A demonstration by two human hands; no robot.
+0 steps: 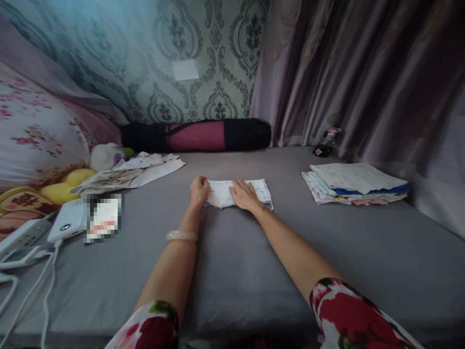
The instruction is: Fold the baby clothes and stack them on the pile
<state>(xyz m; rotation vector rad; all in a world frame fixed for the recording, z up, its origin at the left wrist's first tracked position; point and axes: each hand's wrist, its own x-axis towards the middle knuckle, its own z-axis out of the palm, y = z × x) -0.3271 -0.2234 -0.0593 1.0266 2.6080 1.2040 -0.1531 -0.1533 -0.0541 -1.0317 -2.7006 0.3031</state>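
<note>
1. At the far left, a white power strip [27, 234] lay on the grey sheet [232, 271], with a white boxy device [68, 219] just beside it and pale cables trailing toward the near edge.
2. Behind these, a yellow plush toy [67, 184] sat below a floral pillow [34, 133], near a loose heap of light clothes [134, 173].
3. A long black and dark-red bag [196, 135] lay along the patterned wall.
4. The left hand [199, 190] had its fingers curled in at the left edge of a white cloth; whether they gripped it, I cannot tell.
5. The white cloth [220, 192] lay folded into a flat strip, mid-sheet, between the wrists.
6. The right hand [245, 195], apart from the left, rested palm down across it, fingers extended.
7. At right, a dark bottle [324, 144] stood behind a stack of folded fabrics [356, 179].
</note>
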